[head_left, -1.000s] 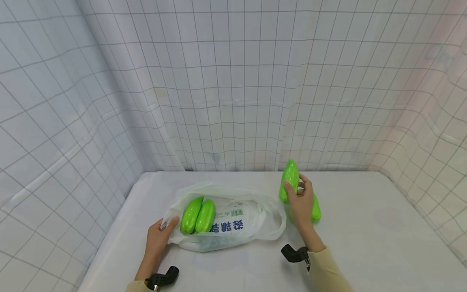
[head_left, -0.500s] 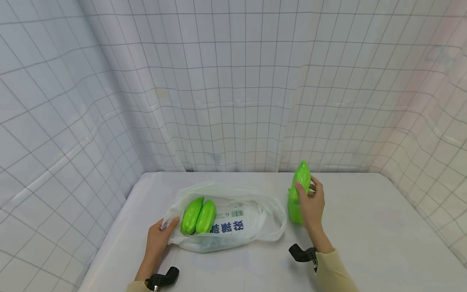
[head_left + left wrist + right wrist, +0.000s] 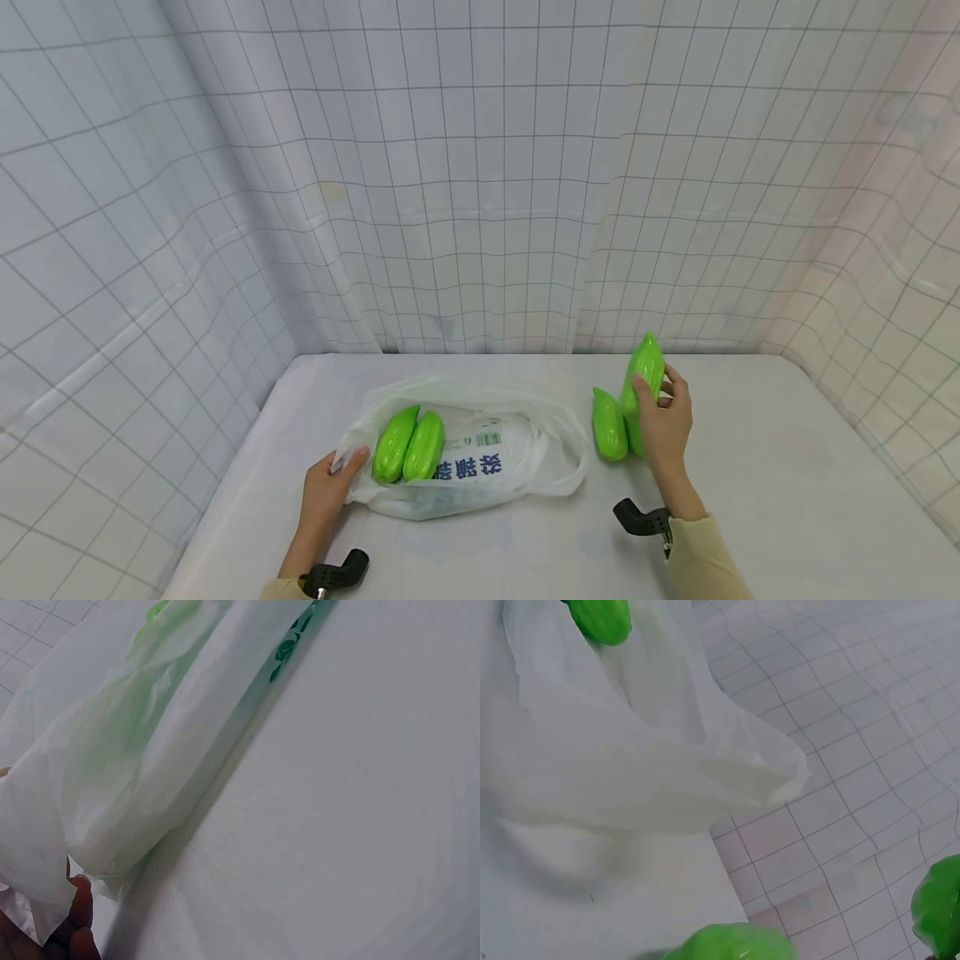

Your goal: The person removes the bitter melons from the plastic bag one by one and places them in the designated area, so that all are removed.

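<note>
My left hand [image 3: 322, 492] pinches the left edge of a white plastic bag [image 3: 517, 479], which lies on its side with its mouth spread. Inside, two glossy green elongated fruits [image 3: 424, 446] with tapered ends lie side by side at the left. My right hand [image 3: 666, 421] grips another green fruit [image 3: 645, 364], tip upward, above the table right of the bag. Just left of that hand lies a loose green fruit [image 3: 609, 427]. One more appears partly hidden below the held fruit. In the left wrist view, fingers [image 3: 81, 904] hold the thin plastic.
The white table [image 3: 787, 483] extends to the right and in front of the bag. White grid-patterned curtains [image 3: 480, 208] hang behind the table and along both sides. Black wrist cameras [image 3: 641, 518] sit on both wrists.
My right hand has moved right with its green fruit, away from the bag, uncovering the loose fruit on the table. My left hand and the bag have stayed put.
</note>
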The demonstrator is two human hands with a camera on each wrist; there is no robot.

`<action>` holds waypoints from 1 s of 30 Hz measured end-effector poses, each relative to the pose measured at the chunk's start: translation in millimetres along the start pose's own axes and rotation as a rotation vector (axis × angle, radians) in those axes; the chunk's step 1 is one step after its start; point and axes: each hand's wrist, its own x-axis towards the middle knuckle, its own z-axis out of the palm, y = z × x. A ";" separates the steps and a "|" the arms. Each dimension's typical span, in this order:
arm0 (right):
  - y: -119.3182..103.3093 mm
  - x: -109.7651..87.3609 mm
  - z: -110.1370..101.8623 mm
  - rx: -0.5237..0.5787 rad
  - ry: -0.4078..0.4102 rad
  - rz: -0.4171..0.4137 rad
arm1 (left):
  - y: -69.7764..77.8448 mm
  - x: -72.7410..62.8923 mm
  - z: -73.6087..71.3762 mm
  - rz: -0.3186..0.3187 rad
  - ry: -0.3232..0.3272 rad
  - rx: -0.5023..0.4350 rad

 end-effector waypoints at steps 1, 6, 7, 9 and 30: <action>0.9 0.7 -1.4 -0.005 0.005 0.002 | -0.1 0.1 0.1 0.002 -0.001 0.001; 6.3 3.9 -8.2 -0.011 0.024 0.018 | -0.9 0.7 0.7 0.006 -0.001 0.008; 7.6 4.6 -9.5 -0.011 0.026 0.020 | -1.3 1.0 0.9 0.003 -0.001 0.003; 9.4 5.7 -12.2 -0.012 0.030 0.019 | -1.7 1.4 1.2 0.000 -0.001 -0.008; 28.8 21.0 -33.0 -0.130 0.035 0.029 | -1.7 0.4 0.8 0.020 -0.001 -0.022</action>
